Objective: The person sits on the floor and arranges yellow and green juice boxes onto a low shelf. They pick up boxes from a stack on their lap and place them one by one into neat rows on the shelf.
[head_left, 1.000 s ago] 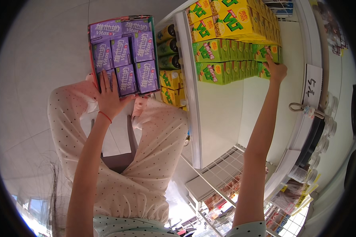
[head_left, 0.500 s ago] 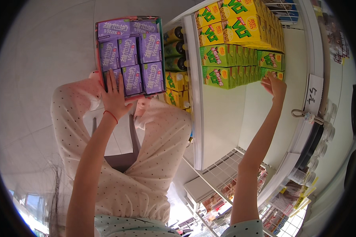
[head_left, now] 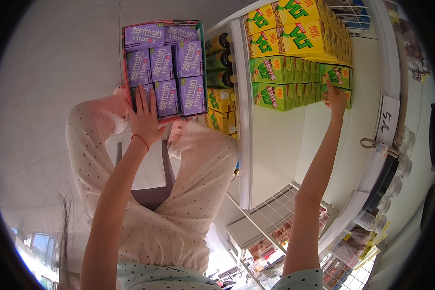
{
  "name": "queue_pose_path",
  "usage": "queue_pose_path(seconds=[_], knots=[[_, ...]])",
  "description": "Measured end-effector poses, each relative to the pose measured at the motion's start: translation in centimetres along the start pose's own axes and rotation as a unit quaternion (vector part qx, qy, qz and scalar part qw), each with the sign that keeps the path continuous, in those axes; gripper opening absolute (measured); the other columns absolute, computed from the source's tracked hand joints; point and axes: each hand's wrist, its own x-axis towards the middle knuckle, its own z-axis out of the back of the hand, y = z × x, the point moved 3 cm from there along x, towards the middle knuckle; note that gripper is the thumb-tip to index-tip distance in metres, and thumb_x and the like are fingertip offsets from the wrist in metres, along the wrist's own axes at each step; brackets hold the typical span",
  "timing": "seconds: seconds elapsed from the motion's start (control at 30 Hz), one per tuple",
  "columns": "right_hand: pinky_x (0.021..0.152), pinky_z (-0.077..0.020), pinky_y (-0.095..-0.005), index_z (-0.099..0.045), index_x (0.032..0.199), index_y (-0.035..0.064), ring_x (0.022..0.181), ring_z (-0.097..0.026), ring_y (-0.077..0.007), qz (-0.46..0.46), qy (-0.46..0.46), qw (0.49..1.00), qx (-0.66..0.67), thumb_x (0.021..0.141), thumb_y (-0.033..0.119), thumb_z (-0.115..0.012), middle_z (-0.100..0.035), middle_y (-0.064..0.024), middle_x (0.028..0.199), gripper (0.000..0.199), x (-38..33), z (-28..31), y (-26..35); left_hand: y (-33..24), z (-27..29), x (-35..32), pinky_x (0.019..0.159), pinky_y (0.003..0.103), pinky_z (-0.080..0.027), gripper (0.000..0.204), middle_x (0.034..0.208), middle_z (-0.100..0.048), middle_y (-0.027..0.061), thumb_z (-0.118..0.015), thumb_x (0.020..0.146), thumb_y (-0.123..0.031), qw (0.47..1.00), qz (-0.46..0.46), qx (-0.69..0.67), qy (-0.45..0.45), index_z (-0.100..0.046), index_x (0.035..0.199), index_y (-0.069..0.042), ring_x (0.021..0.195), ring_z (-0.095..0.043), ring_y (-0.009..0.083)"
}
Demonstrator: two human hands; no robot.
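My left hand (head_left: 146, 119) lies with fingers spread over the near left corner of an open carton (head_left: 202, 46) of purple drink packs (head_left: 162, 64). The carton stands in front of my bent knees. My right hand (head_left: 337, 99) is at the shelf, its index finger stretched up against a green drink pack (head_left: 338, 75) at the right end of a row. The other fingers curl in front of a lower green pack and partly cover it; I see no pack gripped. More green drink packs (head_left: 270, 95) stand in two layers to the left, below stacked yellow drink packs (head_left: 302, 38).
A white shelf (head_left: 275, 159) carries the packs, with a price card (head_left: 387, 116) on its right edge. Dark bottles (head_left: 221, 60) and yellow-capped packs (head_left: 220, 111) stand between carton and shelf. A wire rack (head_left: 275, 212) is at the lower right.
My right hand has moved in against the green packs, its index finger now stretched onto one. My left hand keeps its place on the carton. The whole view has shifted slightly.
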Motion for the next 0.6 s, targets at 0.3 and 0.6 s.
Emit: queue_pose_path(seconds=[0.3,0.6], knots=[[0.047,-0.0379,-0.0241,-0.06,0.071,0.003,0.049,-0.049,-0.0073,0.036,-0.174,0.982,0.068,0.091,0.036,-0.064,-0.058,-0.0014,0.059,0.039,-3.0,2.2,1.1,-1.0,0.6,0.5,0.106,0.071,-0.003,0.112,0.156,-0.001,0.0293,-0.062,0.073,-0.06,0.999,-0.002,0.036,0.035,-0.009,0.151,0.001,0.146,-0.004,0.0395],[0.061,-0.0496,-0.0334,-0.06,0.107,0.0,0.072,-0.064,-0.0221,0.216,0.122,0.937,0.246,0.084,0.029,-0.073,-0.066,-0.0106,0.087,0.039,-24.3,-16.1,15.4,0.7,-0.2,-0.1,0.105,0.071,-0.007,0.125,0.154,-0.002,0.0322,-0.075,0.061,-0.056,0.999,-0.016,0.028,-0.025,-0.009,0.15,0.002,0.145,-0.006,0.042]])
